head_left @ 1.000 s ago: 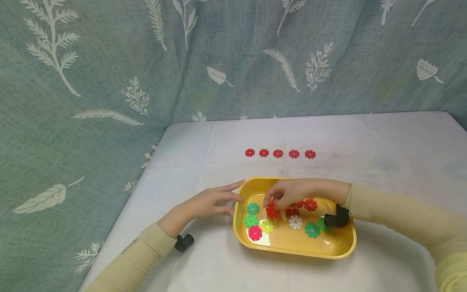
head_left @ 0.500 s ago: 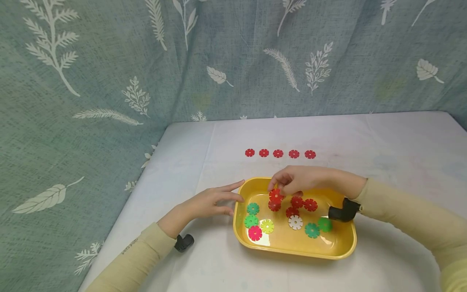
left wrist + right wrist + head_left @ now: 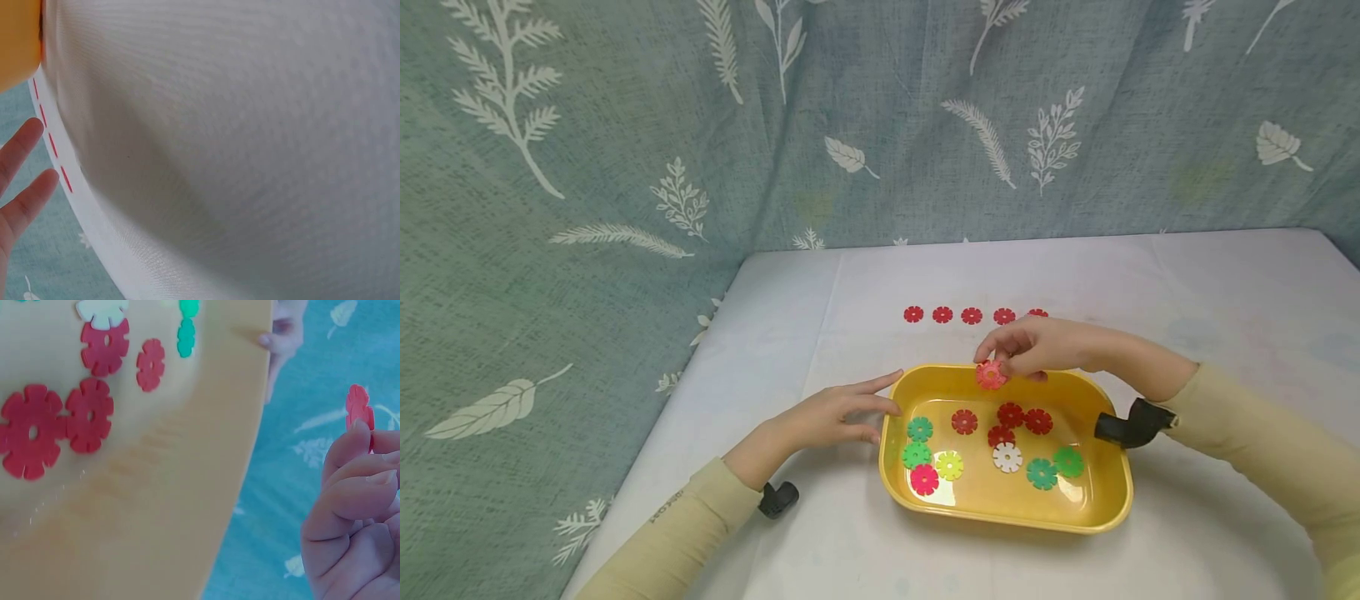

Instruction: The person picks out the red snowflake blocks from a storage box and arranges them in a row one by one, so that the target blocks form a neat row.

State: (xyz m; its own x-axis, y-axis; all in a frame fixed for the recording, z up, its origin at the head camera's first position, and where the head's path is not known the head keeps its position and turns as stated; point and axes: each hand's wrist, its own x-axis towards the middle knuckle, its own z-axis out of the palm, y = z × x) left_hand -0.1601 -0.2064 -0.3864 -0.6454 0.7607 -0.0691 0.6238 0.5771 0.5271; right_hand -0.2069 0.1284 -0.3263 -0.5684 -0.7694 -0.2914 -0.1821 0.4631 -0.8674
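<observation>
My right hand (image 3: pixel 1048 346) pinches a red notched disc (image 3: pixel 991 375) over the far rim of the yellow tray (image 3: pixel 1000 520). The right wrist view shows that disc (image 3: pixel 358 407) upright between thumb and finger of the hand (image 3: pixel 356 519). My left hand (image 3: pixel 827 415) has its fingers spread at the tray's left rim, fingertips touching or very near it. Inside the tray lie several red discs (image 3: pixel 964 422), a white disc (image 3: pixel 1007 457), a yellow one (image 3: pixel 950 465), a pink one (image 3: pixel 924 479) and several green ones (image 3: pixel 1068 462).
Beyond the tray, a row of several red discs (image 3: pixel 972 316) lies on the white cloth; my right hand partly covers the rightmost. A patterned green curtain (image 3: pixel 880 125) hangs behind and to the left. Black devices (image 3: pixel 778 499) are worn at both wrists.
My right hand has lifted the red disc from the tray's inside up to its far rim, moving away and to the right. The left hand has not moved.
</observation>
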